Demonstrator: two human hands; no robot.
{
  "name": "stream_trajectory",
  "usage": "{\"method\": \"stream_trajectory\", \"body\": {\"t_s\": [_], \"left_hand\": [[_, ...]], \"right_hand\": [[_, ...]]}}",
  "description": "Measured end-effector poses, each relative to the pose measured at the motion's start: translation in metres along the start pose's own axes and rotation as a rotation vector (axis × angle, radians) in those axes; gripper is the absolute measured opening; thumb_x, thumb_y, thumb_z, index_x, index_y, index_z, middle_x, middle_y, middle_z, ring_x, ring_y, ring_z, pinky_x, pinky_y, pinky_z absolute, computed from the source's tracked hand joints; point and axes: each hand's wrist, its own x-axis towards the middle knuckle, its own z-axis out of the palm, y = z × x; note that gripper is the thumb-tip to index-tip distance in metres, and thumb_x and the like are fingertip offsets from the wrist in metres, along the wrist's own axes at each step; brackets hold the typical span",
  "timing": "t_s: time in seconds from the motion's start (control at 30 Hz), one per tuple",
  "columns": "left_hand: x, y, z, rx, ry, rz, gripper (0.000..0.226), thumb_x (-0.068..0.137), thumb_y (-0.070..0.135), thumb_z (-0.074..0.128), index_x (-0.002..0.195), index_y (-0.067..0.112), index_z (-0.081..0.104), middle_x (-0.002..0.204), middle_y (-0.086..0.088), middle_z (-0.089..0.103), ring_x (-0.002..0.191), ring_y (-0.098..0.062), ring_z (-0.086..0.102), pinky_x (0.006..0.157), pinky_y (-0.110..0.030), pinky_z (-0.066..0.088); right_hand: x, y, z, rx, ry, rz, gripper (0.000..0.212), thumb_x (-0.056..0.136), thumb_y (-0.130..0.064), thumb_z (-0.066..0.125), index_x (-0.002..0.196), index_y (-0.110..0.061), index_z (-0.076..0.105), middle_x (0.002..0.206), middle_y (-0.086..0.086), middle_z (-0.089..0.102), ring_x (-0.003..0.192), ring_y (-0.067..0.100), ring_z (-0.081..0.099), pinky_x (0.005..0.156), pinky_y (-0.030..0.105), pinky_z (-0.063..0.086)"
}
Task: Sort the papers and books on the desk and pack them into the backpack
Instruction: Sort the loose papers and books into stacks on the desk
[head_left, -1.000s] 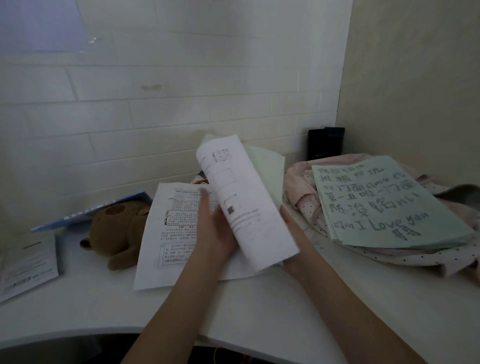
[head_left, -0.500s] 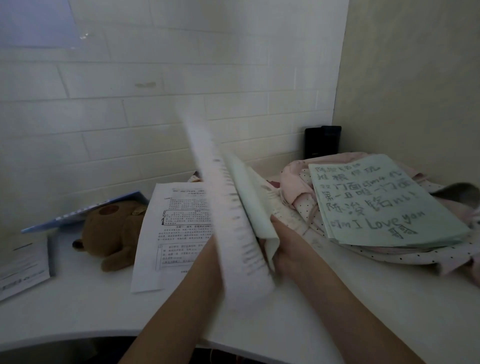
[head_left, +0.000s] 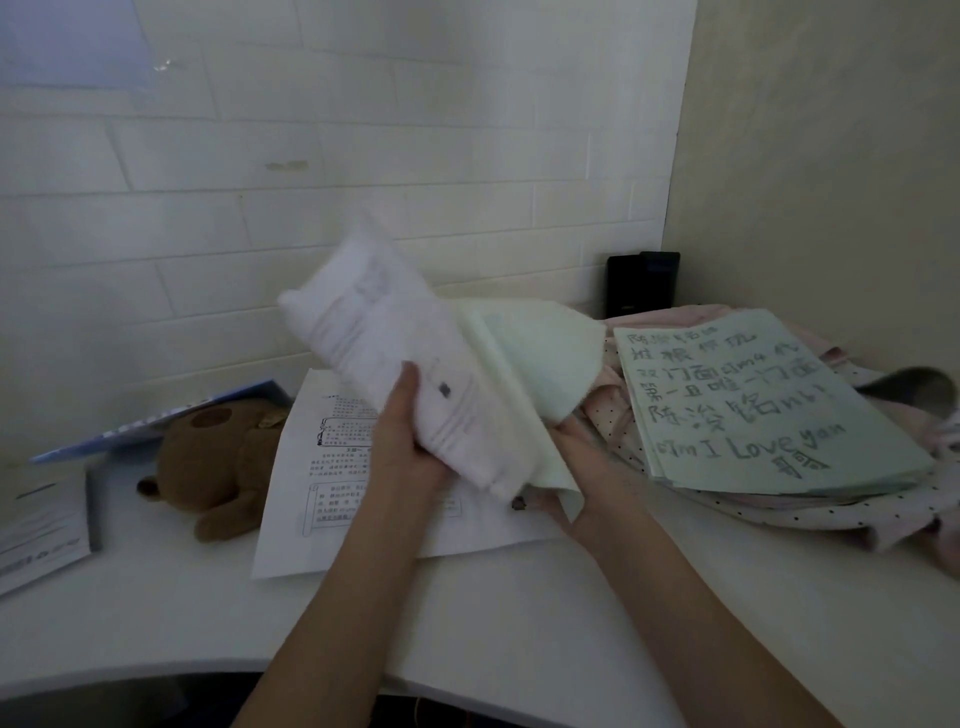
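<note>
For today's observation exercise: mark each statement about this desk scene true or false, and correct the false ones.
1. The left hand grips white printed sheets. True.
2. The teddy bear sits on the green handwritten paper. False: it lies on the desk, left of the flat printed sheet.
3. The green handwritten paper rests on pink dotted fabric. True.
4. The right hand rests idle on the desk. False: it holds a pale green sheet.
</note>
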Motion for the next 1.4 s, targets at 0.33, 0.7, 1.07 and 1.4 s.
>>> {"method": "stream_trajectory", "body": {"t_s": [0.33,0.7,1.07,1.4], "left_hand": [[0.031,0.006,-0.018,0.137,0.228,0.176,0.048,0.093,0.054,0.046,0.125,0.019,0.054,0.098,-0.001,0.073,0.087,-0.021,0.071,0.069,-0.042,0.059],[0.031,0.001,-0.019,0.241,0.119,0.136,0.049,0.085,0.057,0.056,0.105,0.013,0.064,0.092,-0.007,0.071,0.081,-0.022,0.067,0.075,-0.037,0.054],[0.027,-0.020,-0.016,0.773,0.165,0.161,0.029,0.090,0.009,0.053,0.117,0.011,0.042,0.105,-0.009,0.061,0.094,-0.025,0.063,0.071,-0.035,0.054],[0.014,-0.032,-0.017,1.365,0.252,0.739,0.014,0.095,0.021,0.051,0.088,0.010,0.053,0.074,-0.001,0.059,0.065,-0.018,0.053,0.054,-0.029,0.038]], "right_hand": [[0.007,0.000,-0.009,-0.616,0.703,-0.776,0.038,0.100,-0.014,0.043,0.136,-0.002,0.047,0.132,0.013,0.056,0.120,0.023,0.054,0.103,0.030,0.040],[0.006,0.029,0.006,-1.481,0.182,-1.128,0.050,0.083,-0.019,0.039,0.128,-0.013,0.060,0.087,0.007,0.056,0.058,0.021,0.054,0.040,0.024,0.038],[0.012,0.042,0.009,-1.414,-0.091,-0.704,0.047,0.099,-0.024,0.037,0.146,-0.019,0.036,0.107,0.010,0.052,0.075,0.017,0.049,0.069,0.029,0.043],[0.009,0.042,0.011,-1.435,-0.045,-0.599,0.058,0.100,-0.027,0.039,0.152,-0.023,0.013,0.124,0.008,0.043,0.089,0.028,0.057,0.077,0.039,0.047]]}}
